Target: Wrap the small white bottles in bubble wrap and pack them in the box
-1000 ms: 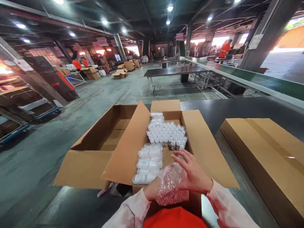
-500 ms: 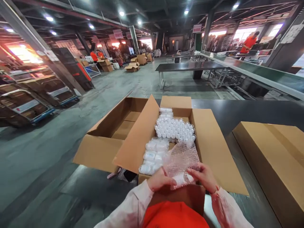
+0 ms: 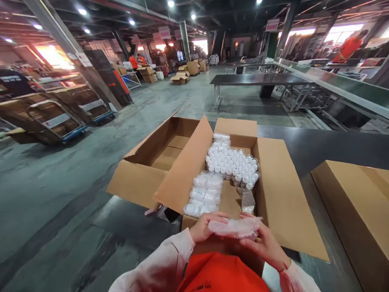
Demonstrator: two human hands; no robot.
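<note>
My left hand (image 3: 206, 225) and my right hand (image 3: 265, 243) both grip a bubble-wrapped bundle (image 3: 235, 227), held flat between them just over the near edge of an open cardboard box (image 3: 282, 202). Inside the box stand several small white-capped bottles (image 3: 232, 164) packed upright at the far end. Wrapped packs of bottles (image 3: 204, 194) lie on their sides along the left wall. A loose piece of bubble wrap (image 3: 248, 200) lies in the box just beyond my hands.
A second open cardboard box (image 3: 152, 162) stands touching the first on its left. A closed long carton (image 3: 358, 211) lies on the dark table (image 3: 319, 144) to the right. Trolleys (image 3: 57, 117), more cartons and people in orange are across the concrete floor.
The bubble wrap was loose and spread upward between my hands; now it is folded flat into a bundle held closer to my body. The view has shifted left.
</note>
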